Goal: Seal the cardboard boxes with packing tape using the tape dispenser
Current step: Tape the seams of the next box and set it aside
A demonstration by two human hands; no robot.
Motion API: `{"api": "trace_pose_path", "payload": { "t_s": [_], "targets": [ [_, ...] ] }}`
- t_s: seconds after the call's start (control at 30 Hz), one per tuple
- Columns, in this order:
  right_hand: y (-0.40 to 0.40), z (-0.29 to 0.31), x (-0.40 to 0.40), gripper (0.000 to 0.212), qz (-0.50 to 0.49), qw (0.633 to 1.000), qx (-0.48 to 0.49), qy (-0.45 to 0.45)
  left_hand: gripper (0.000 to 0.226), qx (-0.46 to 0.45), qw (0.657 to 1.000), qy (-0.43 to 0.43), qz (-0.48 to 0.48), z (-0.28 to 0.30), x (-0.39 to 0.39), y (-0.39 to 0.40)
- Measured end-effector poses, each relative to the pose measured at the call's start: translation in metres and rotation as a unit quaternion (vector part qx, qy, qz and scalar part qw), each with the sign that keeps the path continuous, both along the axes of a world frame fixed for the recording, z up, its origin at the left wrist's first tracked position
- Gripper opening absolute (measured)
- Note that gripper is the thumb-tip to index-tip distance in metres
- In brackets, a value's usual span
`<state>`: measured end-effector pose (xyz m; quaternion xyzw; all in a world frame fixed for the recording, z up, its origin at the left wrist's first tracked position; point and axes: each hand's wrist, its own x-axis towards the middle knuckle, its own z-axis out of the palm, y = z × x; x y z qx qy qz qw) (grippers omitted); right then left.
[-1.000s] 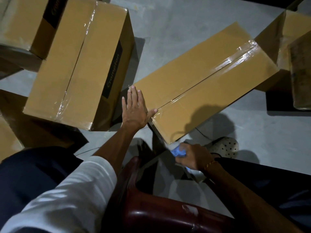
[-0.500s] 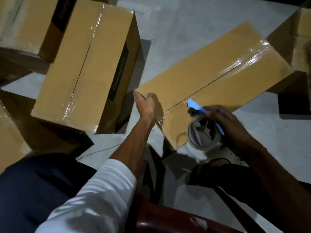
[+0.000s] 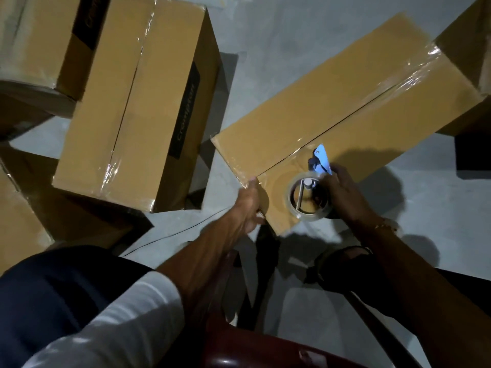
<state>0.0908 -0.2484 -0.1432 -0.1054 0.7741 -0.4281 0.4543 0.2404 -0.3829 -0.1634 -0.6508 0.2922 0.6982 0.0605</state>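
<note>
A long cardboard box lies diagonally on the grey floor, its centre seam running from near end to far end, with clear tape shining at the far end. My left hand grips the box's near end edge, fingers hidden over the side. My right hand holds a blue tape dispenser with a roll of clear tape, resting on the box top just right of the seam near the near end.
A second taped cardboard box with a black printed side stands at the left, close to the long box. More boxes sit at the far left, lower left and top right. A dark red chair is under me.
My right hand brought the tape dispenser up from beside my foot onto the box top by the seam. My left hand slid from flat on the box corner to gripping its near end.
</note>
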Motion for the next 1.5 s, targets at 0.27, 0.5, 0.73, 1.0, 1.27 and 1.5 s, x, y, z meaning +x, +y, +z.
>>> {"api": "trace_pose_path", "payload": {
  "t_s": [0.27, 0.5, 0.73, 1.0, 1.27, 1.5],
  "targets": [
    [0.002, -0.007, 0.000, 0.028, 0.019, 0.999, -0.030, 0.003, 0.017, 0.167, 0.967, 0.037, -0.190, 0.015, 0.027, 0.072],
    [-0.003, 0.005, 0.003, 0.019, 0.002, 0.999, -0.034, -0.017, 0.043, 0.116, 0.967, 0.021, -0.225, 0.010, 0.027, 0.074],
    [0.002, -0.001, 0.007, 0.019, -0.020, 0.998, -0.055, 0.000, 0.032, -0.027, 0.802, 0.065, -0.594, 0.045, 0.016, 0.000],
    [0.016, -0.009, 0.013, 0.040, -0.163, 0.983, -0.038, 0.078, 0.053, -0.523, 0.658, -0.193, -0.505, 0.031, -0.028, -0.106],
    [-0.009, -0.002, 0.020, 0.053, -0.234, 0.967, -0.074, -0.067, 0.069, -0.402, 0.735, -0.133, -0.530, 0.010, -0.019, -0.131],
    [-0.044, 0.003, 0.129, 0.037, -0.158, 0.962, -0.091, -0.201, 0.087, -0.368, 0.697, -0.245, -0.564, 0.024, 0.024, -0.207]
  ]
}}
